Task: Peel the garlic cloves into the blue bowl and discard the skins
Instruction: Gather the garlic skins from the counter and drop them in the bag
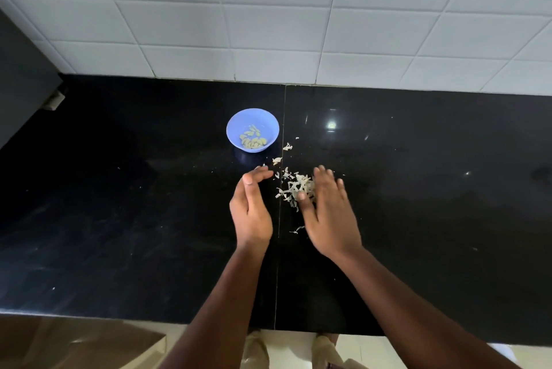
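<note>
The right hand point(327, 213) is covering the three o'clock side of the garlic skins point(294, 188), so the pile's full spread is staying hidden. The garlic cloves point(253, 141) in the blue bowl point(252, 130) are showing too small to count. The counter point(119, 189) is running off at nine and three o'clock. Both forearms are leaving at six o'clock.

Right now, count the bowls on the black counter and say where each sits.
1. The small blue plastic bowl sits on the black stone counter near the tiled wall, beyond the left hand, holding peeled garlic cloves. No other bowl shows.
</note>
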A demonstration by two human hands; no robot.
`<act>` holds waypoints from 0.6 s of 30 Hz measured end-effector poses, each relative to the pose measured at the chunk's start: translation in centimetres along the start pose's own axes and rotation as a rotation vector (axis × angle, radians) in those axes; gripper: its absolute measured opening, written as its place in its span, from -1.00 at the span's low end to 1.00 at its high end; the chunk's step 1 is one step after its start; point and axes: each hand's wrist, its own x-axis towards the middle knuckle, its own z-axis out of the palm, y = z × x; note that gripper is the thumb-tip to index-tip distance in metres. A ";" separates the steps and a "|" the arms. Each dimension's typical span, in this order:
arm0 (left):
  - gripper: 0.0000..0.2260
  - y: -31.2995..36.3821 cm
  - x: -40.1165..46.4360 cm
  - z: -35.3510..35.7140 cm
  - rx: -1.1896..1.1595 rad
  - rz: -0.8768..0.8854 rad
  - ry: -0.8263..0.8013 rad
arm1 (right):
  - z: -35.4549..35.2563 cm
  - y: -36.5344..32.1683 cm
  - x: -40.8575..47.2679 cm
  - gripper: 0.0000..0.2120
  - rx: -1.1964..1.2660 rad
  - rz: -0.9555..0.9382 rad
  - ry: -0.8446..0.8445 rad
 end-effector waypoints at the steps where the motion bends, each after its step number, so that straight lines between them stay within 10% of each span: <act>1: -0.35 0.0 0.3 0.7 -0.020 0.001 -0.011 | 0.2 -0.5 0.6 -0.23 0.091 0.002 -0.008; 5: -0.37 -0.3 1.6 2.0 -0.075 0.015 -0.094 | -1.2 -1.2 2.9 -0.43 0.595 0.076 -0.075; 18: -0.44 -1.0 2.4 -0.9 -0.014 -0.028 -0.048 | -1.8 0.6 11.6 -0.47 0.004 -0.251 -0.339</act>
